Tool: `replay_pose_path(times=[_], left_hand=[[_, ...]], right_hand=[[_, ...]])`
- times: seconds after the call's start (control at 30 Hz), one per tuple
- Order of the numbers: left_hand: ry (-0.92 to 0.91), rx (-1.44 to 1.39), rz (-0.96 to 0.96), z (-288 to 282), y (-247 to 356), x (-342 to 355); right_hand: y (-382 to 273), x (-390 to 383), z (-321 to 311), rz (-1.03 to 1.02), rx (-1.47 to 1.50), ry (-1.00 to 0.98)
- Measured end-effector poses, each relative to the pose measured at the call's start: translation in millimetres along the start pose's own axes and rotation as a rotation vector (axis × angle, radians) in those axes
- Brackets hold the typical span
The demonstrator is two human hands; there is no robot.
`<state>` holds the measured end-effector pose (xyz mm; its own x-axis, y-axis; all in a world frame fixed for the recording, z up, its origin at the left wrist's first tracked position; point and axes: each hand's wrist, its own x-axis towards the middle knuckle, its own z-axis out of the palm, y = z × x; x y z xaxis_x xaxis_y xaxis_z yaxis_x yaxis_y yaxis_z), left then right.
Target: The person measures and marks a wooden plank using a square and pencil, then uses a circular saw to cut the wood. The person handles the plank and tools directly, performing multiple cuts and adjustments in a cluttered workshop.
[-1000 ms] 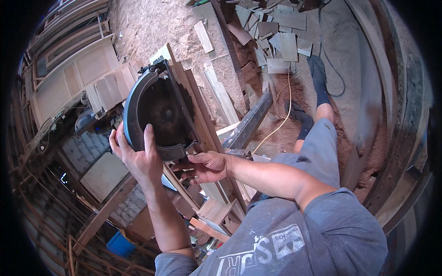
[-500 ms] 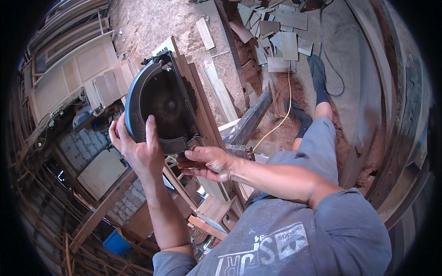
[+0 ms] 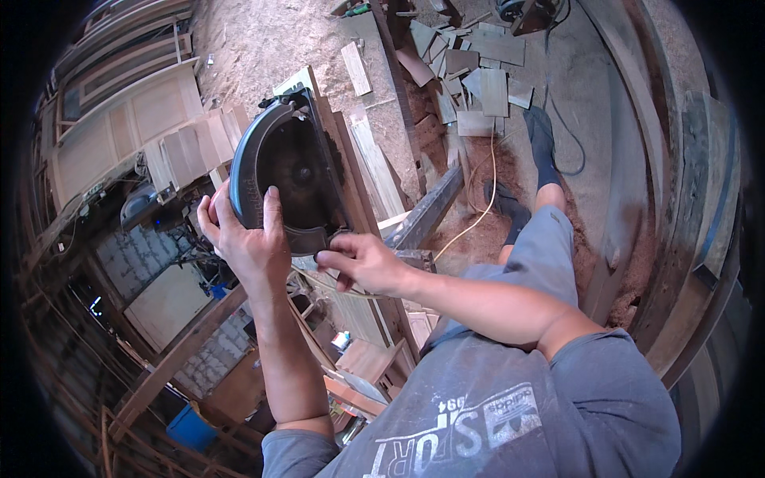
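Note:
A circular saw (image 3: 275, 171) with a dark round blade guard and blue outer edge is tipped on its side in front of me, its flat base along the right. My left hand (image 3: 253, 243) grips the guard's lower left, the thumb on its dark inner face and the fingers round the blue edge. At the saw's lower end is my right hand (image 3: 368, 267), its thumb and fingers bent together by the base corner. Whatever small part they pinch is hidden. Wooden boards (image 3: 362, 191) stand behind and beside the saw.
Offcuts (image 3: 494, 92) lie heaped on the sawdust-covered floor at the far right, near my feet. A pale cord (image 3: 482, 211) and a dark hose (image 3: 575, 159) run there. A dark beam (image 3: 430, 207) slants beside the boards. Wooden panels (image 3: 131, 119) stack at left; a blue bucket (image 3: 191, 428) is lower left.
My right hand has turned and its fingers have curled in closer to the saw's lower corner. My left hand keeps its grip on the guard. The whole view has shifted slightly.

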<state>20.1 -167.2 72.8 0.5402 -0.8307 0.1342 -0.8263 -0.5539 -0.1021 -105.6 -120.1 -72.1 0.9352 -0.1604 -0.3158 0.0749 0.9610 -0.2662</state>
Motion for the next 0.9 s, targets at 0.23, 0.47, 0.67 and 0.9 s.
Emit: replay_pose_path(times=[0.23,0.47,0.67,0.9], left_hand=[[0.005,0.007,0.025,1,-4,0],[0.038,-0.014,0.026,2,-1,-1],[0.023,0.003,0.051,2,-3,0],[0.046,-0.031,0.06,3,-4,0]], right_hand=[[37,15,-18,0.342,1.027,-0.608],[58,25,-14,0.276,1.068,-0.52],[22,0,10,0.185,0.734,-0.071],[-6,-15,21,-0.143,-0.427,0.262]])
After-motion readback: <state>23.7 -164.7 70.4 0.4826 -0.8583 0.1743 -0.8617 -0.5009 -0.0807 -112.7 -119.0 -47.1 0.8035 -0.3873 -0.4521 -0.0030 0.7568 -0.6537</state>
